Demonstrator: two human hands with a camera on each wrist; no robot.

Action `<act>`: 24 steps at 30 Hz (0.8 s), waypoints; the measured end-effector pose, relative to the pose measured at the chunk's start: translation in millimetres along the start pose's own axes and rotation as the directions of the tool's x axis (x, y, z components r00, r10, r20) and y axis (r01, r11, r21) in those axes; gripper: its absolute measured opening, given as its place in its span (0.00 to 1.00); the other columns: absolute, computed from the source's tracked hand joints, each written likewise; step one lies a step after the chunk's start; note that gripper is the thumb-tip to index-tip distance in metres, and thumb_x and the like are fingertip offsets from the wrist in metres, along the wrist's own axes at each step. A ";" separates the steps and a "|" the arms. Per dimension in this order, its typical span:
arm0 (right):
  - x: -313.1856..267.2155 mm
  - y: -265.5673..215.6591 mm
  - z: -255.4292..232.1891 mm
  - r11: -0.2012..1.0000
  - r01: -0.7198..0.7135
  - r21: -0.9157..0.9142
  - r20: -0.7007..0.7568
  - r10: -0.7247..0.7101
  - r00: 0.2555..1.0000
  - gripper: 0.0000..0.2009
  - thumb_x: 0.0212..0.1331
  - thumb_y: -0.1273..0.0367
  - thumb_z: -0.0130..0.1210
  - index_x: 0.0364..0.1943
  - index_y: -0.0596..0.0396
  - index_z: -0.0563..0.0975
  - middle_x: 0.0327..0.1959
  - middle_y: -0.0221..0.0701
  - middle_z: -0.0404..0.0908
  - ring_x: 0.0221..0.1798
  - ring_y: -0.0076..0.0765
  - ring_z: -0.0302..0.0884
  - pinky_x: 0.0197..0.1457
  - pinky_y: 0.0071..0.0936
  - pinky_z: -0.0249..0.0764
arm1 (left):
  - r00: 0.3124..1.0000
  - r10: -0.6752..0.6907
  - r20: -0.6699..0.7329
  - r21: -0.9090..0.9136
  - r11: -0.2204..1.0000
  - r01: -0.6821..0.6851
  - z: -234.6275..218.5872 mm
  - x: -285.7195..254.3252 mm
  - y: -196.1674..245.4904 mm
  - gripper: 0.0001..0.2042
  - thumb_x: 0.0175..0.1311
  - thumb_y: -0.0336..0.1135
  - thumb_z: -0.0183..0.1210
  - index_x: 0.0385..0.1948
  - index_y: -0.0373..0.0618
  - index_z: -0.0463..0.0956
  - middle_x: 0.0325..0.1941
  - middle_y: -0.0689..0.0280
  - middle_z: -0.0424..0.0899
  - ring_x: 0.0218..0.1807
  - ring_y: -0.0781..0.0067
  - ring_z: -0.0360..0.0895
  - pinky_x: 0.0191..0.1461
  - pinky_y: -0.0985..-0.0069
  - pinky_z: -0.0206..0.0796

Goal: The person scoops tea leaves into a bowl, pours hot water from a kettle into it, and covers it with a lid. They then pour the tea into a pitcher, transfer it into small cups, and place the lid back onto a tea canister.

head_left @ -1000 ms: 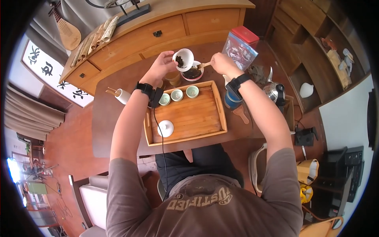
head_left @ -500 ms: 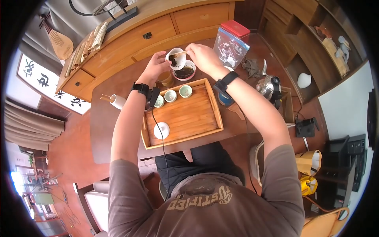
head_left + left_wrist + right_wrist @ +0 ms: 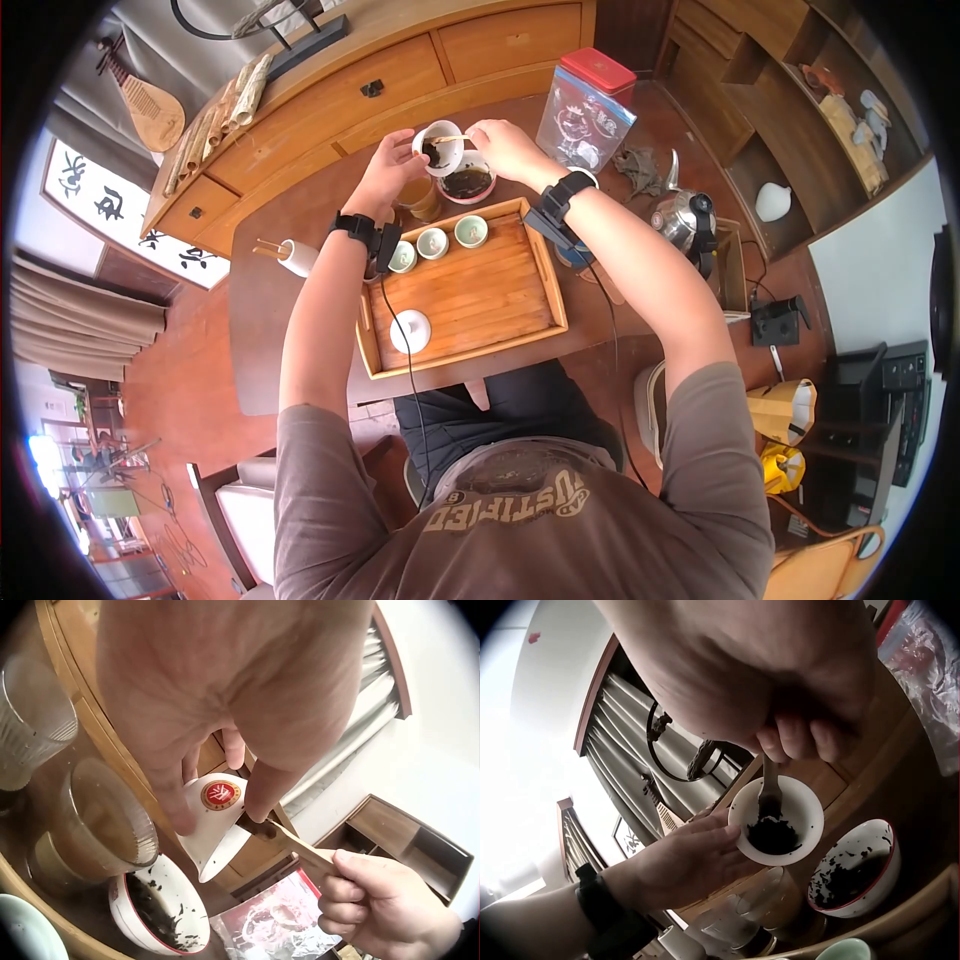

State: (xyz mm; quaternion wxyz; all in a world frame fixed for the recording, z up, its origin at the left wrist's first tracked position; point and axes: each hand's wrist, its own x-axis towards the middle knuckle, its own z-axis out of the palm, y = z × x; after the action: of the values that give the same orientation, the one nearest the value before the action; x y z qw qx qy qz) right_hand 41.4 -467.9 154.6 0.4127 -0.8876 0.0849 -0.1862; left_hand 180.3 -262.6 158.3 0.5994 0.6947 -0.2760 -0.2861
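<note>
My left hand (image 3: 393, 168) grips a white gaiwan cup (image 3: 807, 819) by its rim, tilted on its side above the table. A red round emblem shows on its outside in the left wrist view. Dark wet tea leaves (image 3: 773, 837) lie inside it. Between the fingers of my right hand (image 3: 508, 148) is a wooden tea scoop (image 3: 306, 850), its flat tip in the cup against the leaves. Just below and to the right stands a white bowl (image 3: 875, 898) with a red rim, holding more dark leaves and liquid.
Close to the bowl stand glass vessels (image 3: 112, 817). A wooden tray (image 3: 485, 295) nearer me bears three green cups (image 3: 471, 231) and a white lid (image 3: 411, 332). A plastic bag (image 3: 583, 122), a red tin (image 3: 598, 72) and a kettle (image 3: 684, 222) are on the right.
My right hand has moved left, bringing the scoop from over the bowl at the cup's edge into the cup. My left hand keeps its grip on the cup.
</note>
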 end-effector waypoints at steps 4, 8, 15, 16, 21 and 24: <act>-5.3 -7.2 6.6 0.992 0.107 -0.070 -0.073 -0.112 0.991 0.18 0.82 0.62 0.46 0.52 0.62 0.83 0.48 0.51 0.89 0.55 0.64 0.85 0.58 0.52 0.79 | 1.000 -0.013 0.013 0.023 1.000 0.012 4.2 -0.5 4.2 0.35 0.73 0.28 0.67 0.78 0.37 0.58 0.75 0.47 0.74 0.72 0.59 0.76 0.70 0.65 0.75; -3.7 -4.8 8.0 0.976 0.139 -0.165 -0.020 -0.144 0.989 0.16 0.80 0.64 0.48 0.54 0.61 0.83 0.50 0.51 0.89 0.54 0.63 0.85 0.59 0.54 0.80 | 0.999 0.037 0.019 0.047 0.998 -0.038 1.8 6.5 -1.1 0.36 0.70 0.28 0.70 0.76 0.37 0.61 0.75 0.47 0.75 0.74 0.57 0.76 0.71 0.65 0.75; -14.7 6.1 12.0 0.923 0.186 -0.336 -0.044 -0.213 0.976 0.13 0.74 0.67 0.50 0.45 0.55 0.86 0.44 0.49 0.90 0.49 0.60 0.89 0.53 0.54 0.84 | 0.990 0.140 -0.028 0.114 0.984 -0.136 7.7 19.0 -8.8 0.33 0.69 0.26 0.71 0.74 0.37 0.64 0.72 0.49 0.78 0.73 0.58 0.77 0.73 0.64 0.73; -15.2 8.2 11.9 0.921 0.184 -0.345 -0.048 -0.213 0.976 0.13 0.75 0.67 0.50 0.45 0.55 0.86 0.44 0.48 0.90 0.49 0.60 0.89 0.52 0.54 0.84 | 0.987 0.159 -0.034 0.151 0.977 -0.152 10.0 18.2 -7.7 0.33 0.68 0.26 0.71 0.72 0.37 0.65 0.71 0.51 0.79 0.73 0.59 0.78 0.73 0.65 0.73; -19.9 -5.2 -2.5 0.910 0.111 -0.399 0.036 -0.106 0.994 0.13 0.75 0.67 0.49 0.46 0.57 0.85 0.43 0.48 0.90 0.49 0.60 0.89 0.51 0.54 0.84 | 0.977 0.211 -0.029 0.282 0.939 -0.194 10.2 21.1 -12.1 0.30 0.68 0.25 0.72 0.69 0.37 0.67 0.68 0.54 0.81 0.70 0.61 0.80 0.73 0.66 0.73; -19.3 -13.7 -3.0 0.911 0.079 -0.404 0.011 -0.081 0.997 0.13 0.75 0.67 0.50 0.44 0.58 0.85 0.43 0.48 0.90 0.48 0.60 0.89 0.50 0.53 0.85 | 0.980 0.197 -0.017 0.297 0.937 -0.184 11.2 18.2 -7.2 0.32 0.68 0.26 0.72 0.71 0.37 0.66 0.69 0.53 0.81 0.71 0.60 0.79 0.73 0.65 0.73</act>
State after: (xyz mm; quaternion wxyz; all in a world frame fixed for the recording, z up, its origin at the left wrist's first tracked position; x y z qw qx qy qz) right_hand 22.5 -455.2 161.8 0.2123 -0.9558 0.0865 -0.1840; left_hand 184.9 -282.4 148.7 0.5209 0.7525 -0.3672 -0.1663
